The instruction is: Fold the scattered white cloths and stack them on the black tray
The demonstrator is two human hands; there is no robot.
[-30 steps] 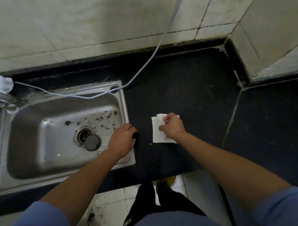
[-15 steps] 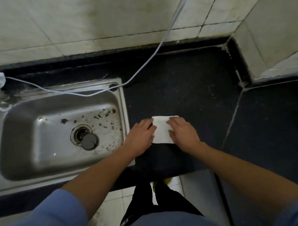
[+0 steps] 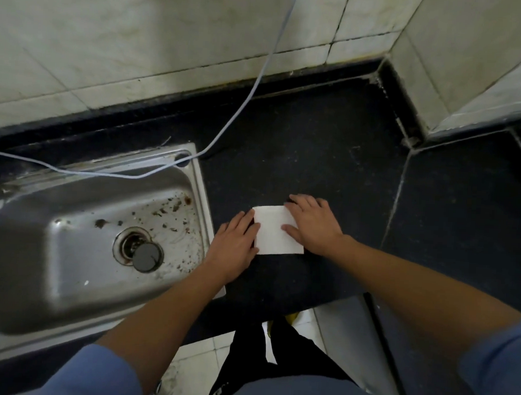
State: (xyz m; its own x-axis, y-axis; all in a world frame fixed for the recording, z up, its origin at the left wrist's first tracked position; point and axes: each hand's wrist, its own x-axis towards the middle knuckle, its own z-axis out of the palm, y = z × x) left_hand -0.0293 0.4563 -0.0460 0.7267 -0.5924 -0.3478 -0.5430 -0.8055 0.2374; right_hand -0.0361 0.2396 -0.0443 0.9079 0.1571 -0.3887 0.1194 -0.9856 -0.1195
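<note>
a single wide head-worn view looks forward and steeply down. it sits close above the dark counter and sink.

No text, label, brand, number or sign can be read here. A small white mark on the black trousers, near the bottom edge, may be print, but it is too blurred and too small to make out. The white cloth on the worktop shows a plain face.
</note>
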